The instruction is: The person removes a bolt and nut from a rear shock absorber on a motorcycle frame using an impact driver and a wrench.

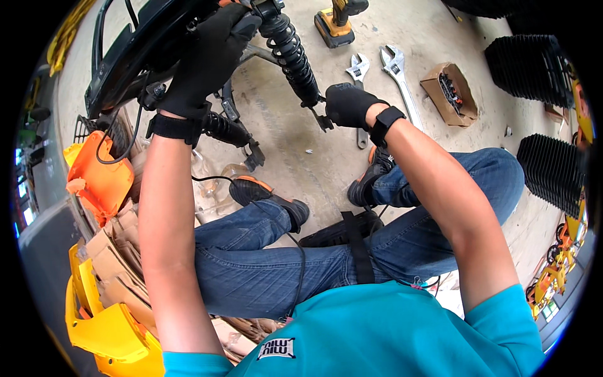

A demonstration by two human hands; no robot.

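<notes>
A black coil-spring shock absorber (292,56) hangs at an angle from the vehicle's black frame (135,50). At its lower end, my right hand (350,105), in a black glove, is closed beside the end fitting (323,120); whatever the fingers hold is hidden. My left hand (210,60), gloved too, reaches up over the frame near the shock's top, fingers bent and pressed together, their grip out of sight. Below the left wrist a second shock absorber (226,130) slants down to the right.
Two adjustable wrenches (358,68) (397,69) lie on the concrete floor near a yellow-and-black power tool (339,25). An open cardboard box (449,94) holds small parts. Orange (103,173) and yellow plastic panels (116,330) and cardboard pieces (116,257) lie at left. Black ribbed parts (524,69) stand right.
</notes>
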